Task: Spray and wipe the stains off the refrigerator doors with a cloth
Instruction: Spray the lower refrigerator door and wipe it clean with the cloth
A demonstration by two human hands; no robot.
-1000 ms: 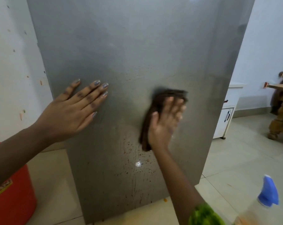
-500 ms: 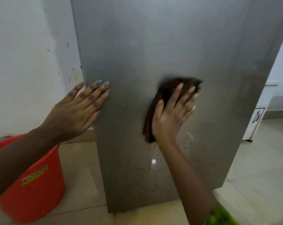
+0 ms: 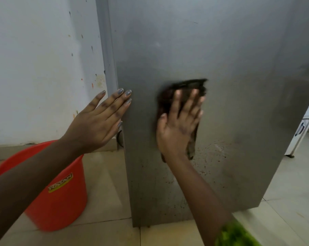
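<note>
Head view: the refrigerator door (image 3: 221, 68) fills the middle and right of the frame. It is a tall, flat panel of brushed grey metal with a dull sheen, its long axis upright, facing the camera. The cloth (image 3: 187, 85), dark brown, soft and crumpled, lies against the door at about mid-height. Its long axis runs roughly up and down, with a blurred top edge and a limp tail hanging below the palm. The right hand (image 3: 178, 128) presses it flat, fingers (image 3: 176, 103) straight, spread and pointing up. The left hand (image 3: 97, 125) is flat too, fingers close together, their grey-painted tips touching the door's left edge. Reddish-brown speckled stains (image 3: 210, 153) dot the metal just right of the cloth's tail and below it. A round, smooth orange plastic bucket (image 3: 61, 201) stands on the pale tiled floor (image 3: 283, 219) to the left, before a spotted white wall (image 3: 35, 68).
</note>
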